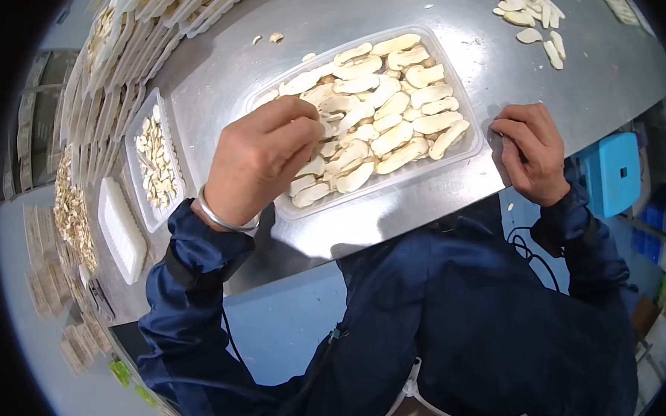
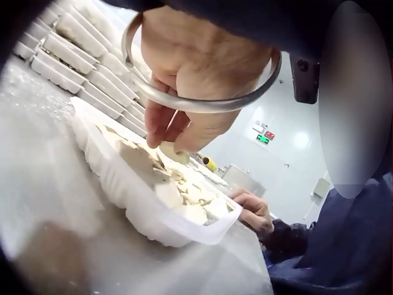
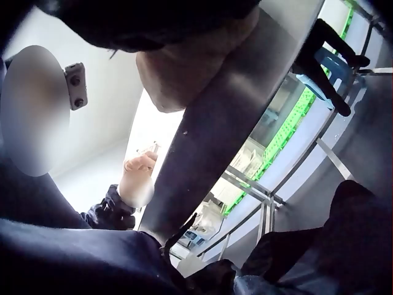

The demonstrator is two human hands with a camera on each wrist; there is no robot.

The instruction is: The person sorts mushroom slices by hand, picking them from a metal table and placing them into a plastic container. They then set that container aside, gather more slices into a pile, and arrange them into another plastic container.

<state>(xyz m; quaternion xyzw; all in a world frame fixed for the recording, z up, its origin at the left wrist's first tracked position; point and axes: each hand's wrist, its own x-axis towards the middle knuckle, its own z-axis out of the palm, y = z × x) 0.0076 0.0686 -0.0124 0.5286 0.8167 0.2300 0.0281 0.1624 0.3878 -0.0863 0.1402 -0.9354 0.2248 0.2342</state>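
A clear plastic tray [image 1: 457, 82] full of pale sliced mushrooms [image 1: 393, 137] lies on the metal table in the head view. Over its left part, my left hand [image 1: 262, 155] has thumb and fingers together. The left wrist view shows a pale mushroom slice [image 2: 174, 151] pinched between them, just above the slices in the tray [image 2: 120, 181]. My right hand [image 1: 532, 148] rests at the table's front edge, right of the tray, fingers loosely bent with nothing in them. In the right wrist view, that hand [image 3: 178, 74] shows mostly as its heel; its fingers are hidden.
Loose mushroom slices [image 1: 522, 6] lie at the back right of the table [image 1: 597, 73]. To the left stand a tray of small pieces [image 1: 157, 161], a white tray [image 1: 122, 230] and stacked filled trays [image 1: 115, 76]. A blue stool [image 1: 610, 175] stands beyond the table edge at right.
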